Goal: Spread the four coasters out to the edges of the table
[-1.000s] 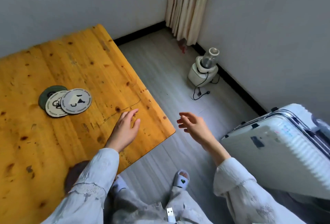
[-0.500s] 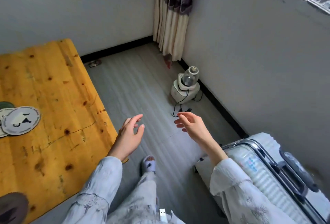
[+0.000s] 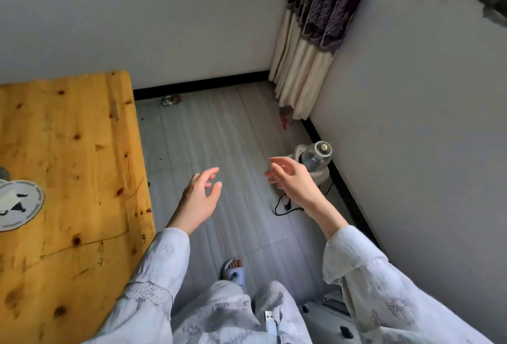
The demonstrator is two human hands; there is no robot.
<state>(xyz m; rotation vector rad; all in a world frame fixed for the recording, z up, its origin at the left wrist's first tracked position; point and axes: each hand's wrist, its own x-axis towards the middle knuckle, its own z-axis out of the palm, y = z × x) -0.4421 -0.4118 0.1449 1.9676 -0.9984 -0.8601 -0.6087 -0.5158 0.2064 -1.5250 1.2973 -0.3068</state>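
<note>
The knotty yellow wood surface [image 3: 68, 168] has slid further left than half a second ago, so just one round pale coaster [image 3: 17, 205] peeks in at its left edge, while the left hand [image 3: 199, 201] and right hand [image 3: 295, 181] hang open and empty over the grey floor [image 3: 219, 135].

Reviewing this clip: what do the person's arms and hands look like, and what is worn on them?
Both hands are bare: the left hand and right hand show no gloves, rings or watch. Each arm wears a loose, pale lavender-grey sleeve with a faint printed pattern and a wide, gathered, slightly frilled cuff at the wrist.
</note>
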